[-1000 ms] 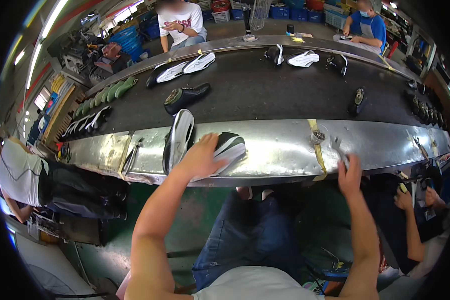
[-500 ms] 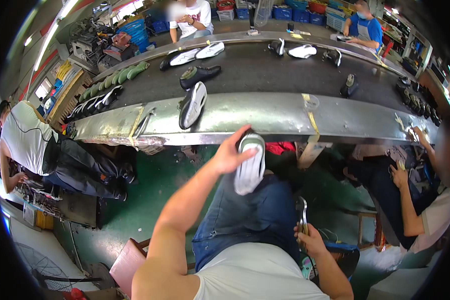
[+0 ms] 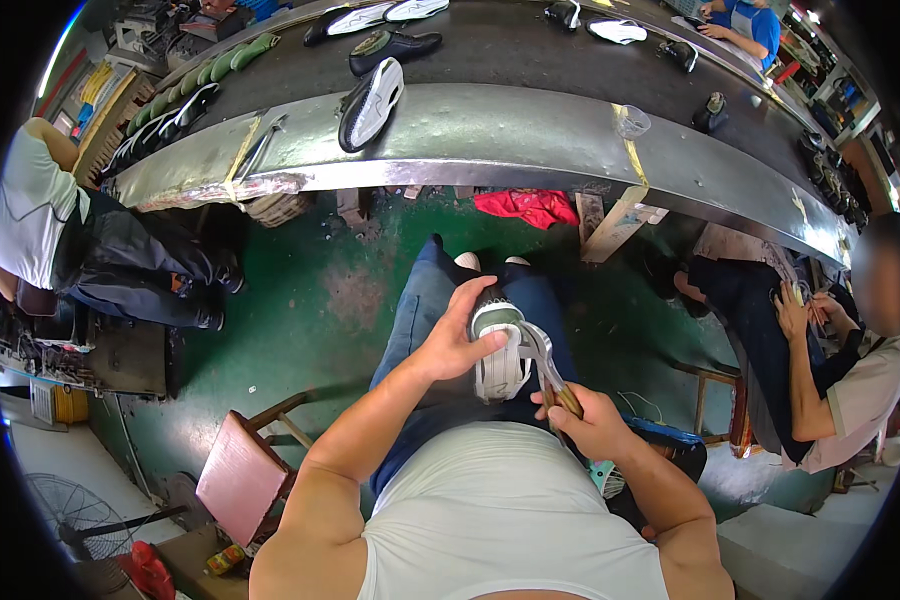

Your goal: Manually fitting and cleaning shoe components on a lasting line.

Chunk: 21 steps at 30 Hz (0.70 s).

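Right hand [image 3: 592, 418]: clenched around the wooden handle of a metal tool [image 3: 542, 352], near, just right of centre.
Tool head: laid against the right edge of the shoe, pointing far-left.
Left hand [image 3: 452, 340]: grasping the white shoe [image 3: 498, 350] from its left side, thumb on the sole.
Shoe: held over the lap, sole up, long axis near to far.
Key relation: shoe lies far-left of the right hand, between both hands.
Conveyor bench [image 3: 530, 135]: far, bearing a further shoe [image 3: 372, 102].

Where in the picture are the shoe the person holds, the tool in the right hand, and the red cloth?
White shoe [image 3: 497, 350], head view, on its pale sole.
Metal tool [image 3: 542, 352], head view, on the shiny shaft above the wooden handle.
Red cloth [image 3: 532, 206], head view, on the middle of its folds, on the green floor.
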Each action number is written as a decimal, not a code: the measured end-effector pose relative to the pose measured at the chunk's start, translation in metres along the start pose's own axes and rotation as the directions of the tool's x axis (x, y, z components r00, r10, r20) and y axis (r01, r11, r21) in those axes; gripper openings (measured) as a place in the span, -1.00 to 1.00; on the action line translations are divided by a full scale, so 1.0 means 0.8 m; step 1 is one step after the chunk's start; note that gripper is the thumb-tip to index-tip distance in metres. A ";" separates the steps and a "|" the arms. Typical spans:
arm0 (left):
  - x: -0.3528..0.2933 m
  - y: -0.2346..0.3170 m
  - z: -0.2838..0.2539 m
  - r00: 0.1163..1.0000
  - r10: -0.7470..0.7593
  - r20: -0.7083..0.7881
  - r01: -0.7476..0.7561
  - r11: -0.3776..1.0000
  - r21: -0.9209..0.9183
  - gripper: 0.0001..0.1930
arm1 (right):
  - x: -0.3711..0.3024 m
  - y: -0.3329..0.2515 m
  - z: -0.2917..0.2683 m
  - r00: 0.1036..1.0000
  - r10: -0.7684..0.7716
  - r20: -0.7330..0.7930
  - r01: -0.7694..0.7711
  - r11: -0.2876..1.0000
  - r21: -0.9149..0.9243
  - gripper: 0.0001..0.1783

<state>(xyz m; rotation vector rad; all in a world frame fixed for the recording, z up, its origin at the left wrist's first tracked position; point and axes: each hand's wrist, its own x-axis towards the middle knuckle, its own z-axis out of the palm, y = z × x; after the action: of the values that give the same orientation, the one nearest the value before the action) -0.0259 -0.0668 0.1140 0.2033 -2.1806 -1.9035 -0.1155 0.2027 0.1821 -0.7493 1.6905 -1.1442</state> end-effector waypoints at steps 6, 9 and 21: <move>0.012 -0.001 0.002 0.986 0.148 0.079 -0.159 0.975 0.157 -0.22 | 0.022 -0.043 -0.036 0.931 0.242 0.271 -0.339 0.847 0.409 -0.53; 0.018 0.001 0.007 0.988 0.118 0.099 -0.132 0.980 0.147 -0.24 | 0.026 -0.067 -0.059 0.867 0.288 0.407 -0.490 0.637 0.595 -0.52; 0.042 -0.020 0.012 0.994 0.113 0.006 -0.113 0.975 0.190 -0.40 | 0.053 0.010 -0.038 0.981 0.112 0.159 -0.161 0.929 0.333 -0.62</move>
<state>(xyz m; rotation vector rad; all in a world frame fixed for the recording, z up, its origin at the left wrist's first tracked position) -0.0615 -0.0682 0.0998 0.1138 -2.3182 -1.6338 -0.1600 0.1803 0.1635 -0.4694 1.3559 -1.2195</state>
